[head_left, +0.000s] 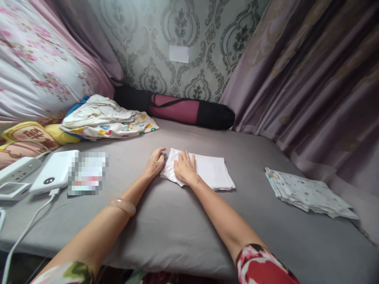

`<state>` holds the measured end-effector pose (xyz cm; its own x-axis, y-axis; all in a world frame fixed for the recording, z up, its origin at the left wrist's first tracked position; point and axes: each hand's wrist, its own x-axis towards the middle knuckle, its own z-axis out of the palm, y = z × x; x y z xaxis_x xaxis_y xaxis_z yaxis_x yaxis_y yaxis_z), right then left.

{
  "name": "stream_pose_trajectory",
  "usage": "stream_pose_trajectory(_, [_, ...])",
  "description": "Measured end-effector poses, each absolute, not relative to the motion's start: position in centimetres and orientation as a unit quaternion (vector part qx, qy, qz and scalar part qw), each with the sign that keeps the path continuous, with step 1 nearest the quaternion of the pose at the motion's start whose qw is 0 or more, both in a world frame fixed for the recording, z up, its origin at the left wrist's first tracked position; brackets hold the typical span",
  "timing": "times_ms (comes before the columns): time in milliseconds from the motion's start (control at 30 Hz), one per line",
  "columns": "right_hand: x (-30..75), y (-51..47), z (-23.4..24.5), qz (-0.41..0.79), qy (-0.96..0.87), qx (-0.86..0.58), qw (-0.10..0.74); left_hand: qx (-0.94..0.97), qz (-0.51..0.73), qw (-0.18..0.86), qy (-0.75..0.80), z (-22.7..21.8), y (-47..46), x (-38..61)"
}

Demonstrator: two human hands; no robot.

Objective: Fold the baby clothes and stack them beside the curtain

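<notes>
A white folded cloth (211, 169) lies flat on the grey bed sheet in front of me. My right hand (185, 167) rests palm down on its left part, fingers spread. Beside the cloth's left edge is my left hand (155, 162), its side toward the sheet and its fingers stretched forward. Whether the left fingertips touch the cloth's edge I cannot tell. A pale bangle (122, 206) circles my left forearm.
A folded patterned cloth stack (308, 193) lies right. Left are a white power bank (56, 171) with a cable, a power strip (20, 169) and a blurred-out flat object (88, 173). Crumpled cloth (109, 118) and a black-and-maroon long bag (177, 108) lie at the back.
</notes>
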<state>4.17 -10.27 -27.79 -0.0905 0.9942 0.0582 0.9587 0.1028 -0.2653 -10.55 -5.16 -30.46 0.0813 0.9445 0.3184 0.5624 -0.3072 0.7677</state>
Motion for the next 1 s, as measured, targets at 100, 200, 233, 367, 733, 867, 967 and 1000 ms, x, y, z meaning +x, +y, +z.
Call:
stream_pose_trajectory(100, [1.9, -9.8, -27.7, 0.082, -0.735, -0.659, 0.135, 0.694, 0.404, 0.245, 0.543, -30.2, -5.3, -10.6])
stream_pose_trajectory(200, [0.2, -9.6, -28.2, 0.095, -0.733, -0.659, 0.14, 0.689, 0.406, 0.251, 0.545, -30.2, -5.3, -10.7])
stream_pose_trajectory(233, [-0.1, -9.6, -28.4, 0.094, -0.732, -0.659, 0.146, 0.687, 0.409, 0.251, 0.546, -30.3, -5.3, -10.7])
stream_pose_trajectory(367, [-0.4, -9.5, -28.8, 0.083, -0.726, -0.654, 0.194, 0.693, 0.404, 0.256, 0.539, -30.4, -5.1, -10.9])
stream_pose_trajectory(733, [9.8, -14.1, -26.3, 0.048, -0.728, -0.659, 0.183, 0.842, 0.258, 0.09, 0.464, -29.0, -8.0, -6.8])
stream_pose_trajectory(867, [12.4, -15.8, -27.3, 0.03, -0.754, -0.646, 0.116, 0.909, 0.169, 0.055, 0.378, -29.3, -10.4, -3.9])
stream_pose_trajectory(967, [12.5, -15.7, -28.0, 0.05, -0.745, -0.657, 0.104, 0.907, 0.116, 0.064, 0.399, -29.9, -10.7, -3.5])
stream_pose_trajectory(1000, [12.4, -15.6, -28.2, 0.054, -0.743, -0.659, 0.105, 0.905, 0.105, 0.07, 0.406, -30.1, -10.6, -3.6])
